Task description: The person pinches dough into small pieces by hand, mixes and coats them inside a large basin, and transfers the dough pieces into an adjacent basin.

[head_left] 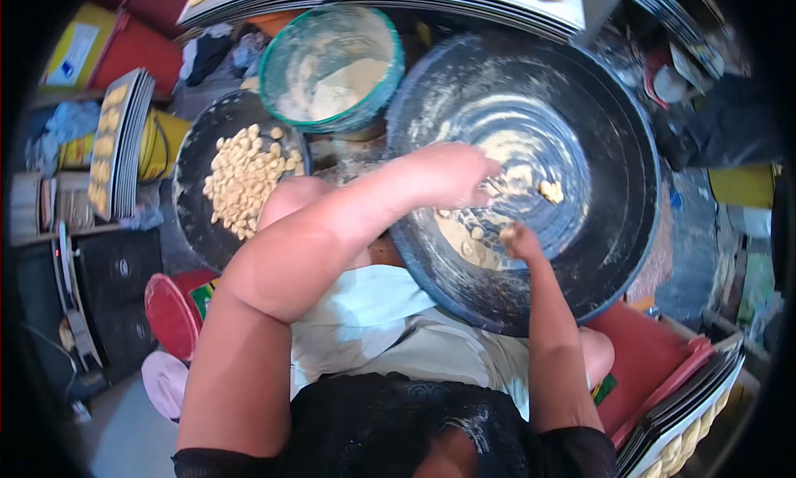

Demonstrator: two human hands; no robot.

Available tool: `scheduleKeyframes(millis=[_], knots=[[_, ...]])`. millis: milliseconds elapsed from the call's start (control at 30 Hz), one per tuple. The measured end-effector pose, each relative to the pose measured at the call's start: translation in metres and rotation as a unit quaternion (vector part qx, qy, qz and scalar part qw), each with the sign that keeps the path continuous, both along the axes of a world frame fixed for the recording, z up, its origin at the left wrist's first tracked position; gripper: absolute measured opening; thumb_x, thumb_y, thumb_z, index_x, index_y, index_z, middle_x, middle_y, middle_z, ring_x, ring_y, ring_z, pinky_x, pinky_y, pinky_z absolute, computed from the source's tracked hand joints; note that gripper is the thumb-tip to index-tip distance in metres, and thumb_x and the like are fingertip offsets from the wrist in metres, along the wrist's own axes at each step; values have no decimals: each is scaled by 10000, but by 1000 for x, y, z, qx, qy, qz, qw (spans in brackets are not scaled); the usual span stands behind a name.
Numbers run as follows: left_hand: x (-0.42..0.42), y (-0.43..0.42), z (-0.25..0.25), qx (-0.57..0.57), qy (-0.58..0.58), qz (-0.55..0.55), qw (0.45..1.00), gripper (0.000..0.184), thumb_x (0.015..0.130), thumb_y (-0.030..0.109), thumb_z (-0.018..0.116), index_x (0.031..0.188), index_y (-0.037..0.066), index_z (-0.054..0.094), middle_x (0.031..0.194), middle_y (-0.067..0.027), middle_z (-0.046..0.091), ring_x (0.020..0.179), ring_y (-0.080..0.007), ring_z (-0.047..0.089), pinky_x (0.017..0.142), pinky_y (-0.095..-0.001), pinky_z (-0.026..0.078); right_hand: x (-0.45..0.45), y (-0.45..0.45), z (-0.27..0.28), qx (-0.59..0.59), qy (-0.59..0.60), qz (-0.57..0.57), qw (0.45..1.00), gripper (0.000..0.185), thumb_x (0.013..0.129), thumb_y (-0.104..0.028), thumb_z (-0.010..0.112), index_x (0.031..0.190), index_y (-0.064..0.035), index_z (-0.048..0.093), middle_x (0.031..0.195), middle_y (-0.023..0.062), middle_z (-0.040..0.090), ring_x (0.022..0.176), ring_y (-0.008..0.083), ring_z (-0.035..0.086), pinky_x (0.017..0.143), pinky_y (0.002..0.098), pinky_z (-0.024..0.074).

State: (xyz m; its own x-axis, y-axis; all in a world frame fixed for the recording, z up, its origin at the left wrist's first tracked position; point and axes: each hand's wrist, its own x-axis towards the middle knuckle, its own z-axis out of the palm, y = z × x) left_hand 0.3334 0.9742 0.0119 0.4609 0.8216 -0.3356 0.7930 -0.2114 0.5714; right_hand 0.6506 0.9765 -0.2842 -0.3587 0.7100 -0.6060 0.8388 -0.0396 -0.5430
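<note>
A wide black basin (613, 229) sits in front of me, its floor streaked with pale flour in rings. My left hand (456, 175) reaches over its near left side, fingers spread toward the flour and slightly blurred. Closer to me, my right hand (522, 242) is curled, with what looks like a small dough piece at its fingertips. A yellowish dough lump (550, 192) lies on the basin floor, right of my left hand. Several small dough pieces (471, 247) rest in the loose flour (454, 233) beside my right hand.
Left of the basin, a smaller black tub (191, 192) holds many dough pieces (249, 175). A green-rimmed tub (264, 80) with flour stands behind it. Stacked trays (464, 4) with dough pieces border the far side; more trays (124, 146) stand left. A red bucket (172, 316) is at lower left.
</note>
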Motion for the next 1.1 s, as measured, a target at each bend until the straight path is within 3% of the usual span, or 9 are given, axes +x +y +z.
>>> scheduleKeyframes(millis=[167,233,300,500,600,733,867,1033,1100], knots=[[-17,1,3,327,-71,166,928,348,832,263,638,1110,54,624,1147,-158,609,1110,-332,556,956,-423,427,-186,31,178,11,303,-263,916,357,807,-38,631,1158,-53,563,999,111,641,875,167,627,708,266,510],[-30,6,6,414,-125,215,876,317,807,220,662,1076,51,650,1125,-163,627,1101,-333,566,955,-414,435,-261,24,197,124,407,-4,905,527,870,-152,629,1339,-19,431,1280,161,511,1171,201,486,984,354,411],[-45,10,4,487,-86,239,836,314,801,254,672,1067,88,651,1076,-118,636,1065,-297,574,929,-424,431,-315,7,220,108,585,121,795,550,866,-152,658,1361,-74,432,1358,119,463,1226,195,442,1017,366,388],[-60,-5,15,354,-124,215,902,301,846,214,650,1091,39,640,1124,-149,622,1090,-309,573,958,-380,425,-257,10,166,-12,481,-61,874,349,824,-210,694,1096,-8,604,963,87,661,892,179,620,813,348,491],[-58,-7,13,292,-132,182,930,306,848,217,649,1095,37,636,1118,-146,621,1077,-309,576,952,-377,427,-138,19,34,108,11,-16,994,508,782,-333,714,1175,-33,599,1074,207,647,1004,274,628,868,388,482],[-47,-5,6,222,-135,116,959,325,859,235,630,1105,23,621,1065,-156,621,1043,-329,579,925,-385,441,-84,-59,-73,33,-124,-104,986,562,748,-371,717,1227,-117,567,1170,182,601,991,323,628,881,418,490],[-39,-3,4,174,-134,80,972,337,865,235,613,1112,5,614,1062,-172,617,1011,-344,587,893,-397,456,-88,-46,-68,-180,101,35,978,502,741,-270,695,1212,-167,552,1181,111,583,934,319,620,870,441,505],[-38,0,7,144,-133,73,978,333,868,229,611,1118,9,615,1048,-182,617,1006,-354,588,887,-397,459,-83,-16,-23,-260,248,-366,859,162,755,-182,644,899,-110,625,862,60,643,841,220,600,703,355,501],[-37,2,7,127,-136,71,980,334,869,231,611,1118,10,616,1044,-188,618,1013,-357,585,890,-398,457,-85,-34,-50,-151,174,84,969,198,756,-168,633,940,-99,614,884,88,640,870,228,606,763,377,504]])
